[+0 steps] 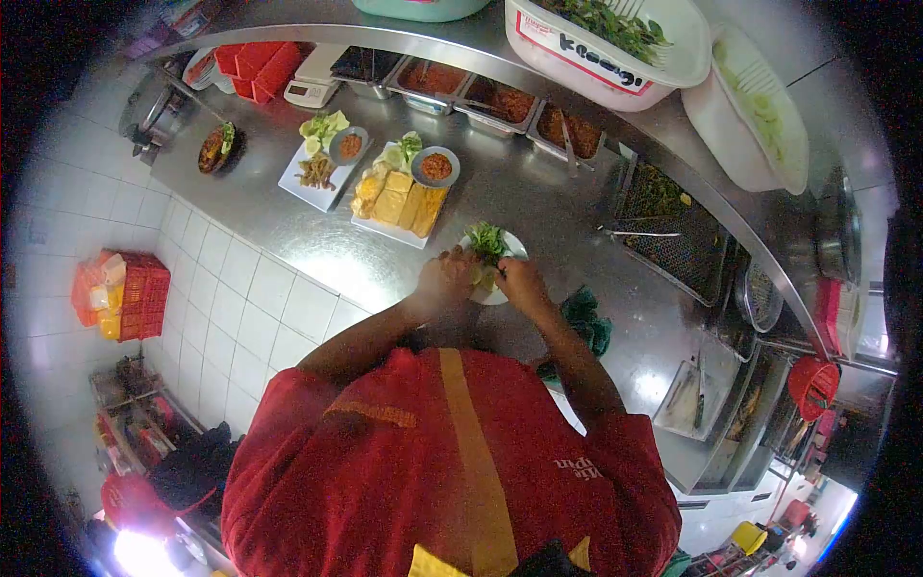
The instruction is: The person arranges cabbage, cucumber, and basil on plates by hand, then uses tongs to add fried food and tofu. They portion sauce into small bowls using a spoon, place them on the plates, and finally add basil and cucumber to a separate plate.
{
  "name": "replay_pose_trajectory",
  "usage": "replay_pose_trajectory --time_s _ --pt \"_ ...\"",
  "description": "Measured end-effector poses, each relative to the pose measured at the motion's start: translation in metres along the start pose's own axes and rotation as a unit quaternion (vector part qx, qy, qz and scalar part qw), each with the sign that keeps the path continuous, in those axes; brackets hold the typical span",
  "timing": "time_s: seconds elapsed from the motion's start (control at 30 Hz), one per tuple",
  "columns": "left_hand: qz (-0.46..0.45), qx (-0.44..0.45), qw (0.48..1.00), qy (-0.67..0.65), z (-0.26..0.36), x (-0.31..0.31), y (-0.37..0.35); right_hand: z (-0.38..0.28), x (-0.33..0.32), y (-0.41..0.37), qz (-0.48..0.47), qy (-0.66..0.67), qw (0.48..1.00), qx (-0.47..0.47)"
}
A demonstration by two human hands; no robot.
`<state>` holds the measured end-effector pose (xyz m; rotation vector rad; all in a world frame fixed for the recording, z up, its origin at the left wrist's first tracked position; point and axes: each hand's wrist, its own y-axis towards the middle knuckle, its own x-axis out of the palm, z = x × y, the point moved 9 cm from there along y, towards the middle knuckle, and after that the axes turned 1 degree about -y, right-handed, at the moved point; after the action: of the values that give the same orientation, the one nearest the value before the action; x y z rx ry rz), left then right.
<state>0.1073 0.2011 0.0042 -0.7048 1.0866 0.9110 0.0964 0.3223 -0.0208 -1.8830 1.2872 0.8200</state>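
Observation:
A round white plate lies on the steel counter just in front of me. On it are green herb leaves at the far side and pale slices, perhaps cucumber, nearer to me. My left hand is at the plate's left side, fingers bent inward beside the leaves; whatever is in them is hidden. Over the plate's right part, my right hand has its fingers closed near the slices, and I cannot make out what they hold.
Left of the plate stand a tray of fried tofu-like pieces with a sauce bowl, and another plated dish. Sauce pans line the back under a shelf holding white tubs. Right are tongs and a green cloth.

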Motion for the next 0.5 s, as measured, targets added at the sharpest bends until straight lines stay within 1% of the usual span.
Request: replay_pose_trajectory --time_s 0.03,0.1,0.23,0.3,0.33,0.4,0.43,0.5 --pt "0.000 0.001 1.000 0.000 0.000 0.001 0.001 0.002 0.003 0.000 0.001 0.000 1.000 0.000" --pt "-0.033 -0.051 0.998 -0.009 -0.012 0.014 0.003 0.001 0.004 -0.001 0.008 -0.030 0.999 -0.007" --pt "-0.035 -0.030 0.999 -0.015 -0.016 0.023 0.004 0.007 0.008 -0.002 -0.004 -0.003 1.000 0.014" --pt "0.001 -0.014 1.000 0.006 -0.014 0.015 0.006 0.001 0.005 -0.001 0.036 -0.013 0.999 -0.033" --pt "0.002 -0.014 1.000 0.007 -0.014 0.015 0.005 0.002 0.007 -0.001 0.037 -0.012 0.999 -0.033" --pt "-0.020 -0.028 0.999 0.013 -0.016 0.017 0.003 0.007 0.011 -0.002 -0.013 0.021 0.999 0.031" --pt "-0.019 -0.028 0.999 0.013 -0.015 0.016 0.003 0.008 0.012 -0.002 -0.012 0.021 0.999 0.031" --pt "-0.050 -0.035 0.998 0.001 -0.010 0.009 0.003 0.009 0.012 0.000 0.009 0.014 1.000 0.005"
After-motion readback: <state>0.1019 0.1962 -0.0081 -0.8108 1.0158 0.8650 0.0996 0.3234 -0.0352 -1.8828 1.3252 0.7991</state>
